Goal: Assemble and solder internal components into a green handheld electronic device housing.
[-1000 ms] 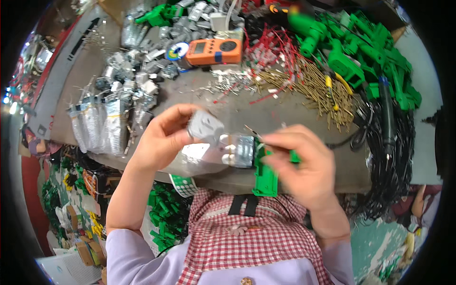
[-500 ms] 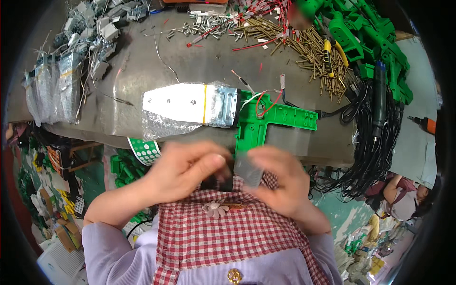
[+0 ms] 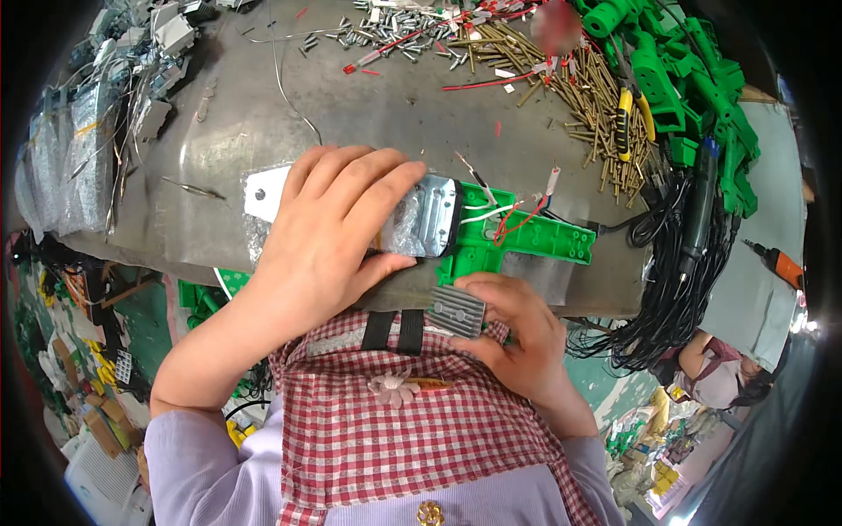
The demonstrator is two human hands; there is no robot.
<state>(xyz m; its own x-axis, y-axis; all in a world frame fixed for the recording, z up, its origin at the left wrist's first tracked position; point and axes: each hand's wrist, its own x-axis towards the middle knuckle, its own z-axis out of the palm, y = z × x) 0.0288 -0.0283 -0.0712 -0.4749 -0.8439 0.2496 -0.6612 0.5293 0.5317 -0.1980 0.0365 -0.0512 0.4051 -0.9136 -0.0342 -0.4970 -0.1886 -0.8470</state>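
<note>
My left hand [image 3: 333,215] lies over a long metal plate [image 3: 266,191], white at its tapered end, with its fingers across the far side and its thumb by the near edge. Clear bubble wrap [image 3: 405,223] covers part of the plate. Its bare metal end meets a T-shaped green plastic housing [image 3: 548,237], which lies open with red and white wires [image 3: 504,223] inside. Between the thumb and fingers of my right hand [image 3: 522,329] is a small grey ribbed block [image 3: 457,310] with two holes, held in front of the housing near the table edge.
Brass-coloured screws [image 3: 574,123] and silver screws [image 3: 395,31] lie in heaps at the back. Pliers [image 3: 624,123], green plastic parts [image 3: 658,79] and coiled black cables [image 3: 667,272] are at the right. Wrapped metal pieces [image 3: 74,162] are at the left.
My left hand has moved away from my lap, up onto the plate, and now covers its middle. My right hand still holds the ribbed block, now seen more sharply.
</note>
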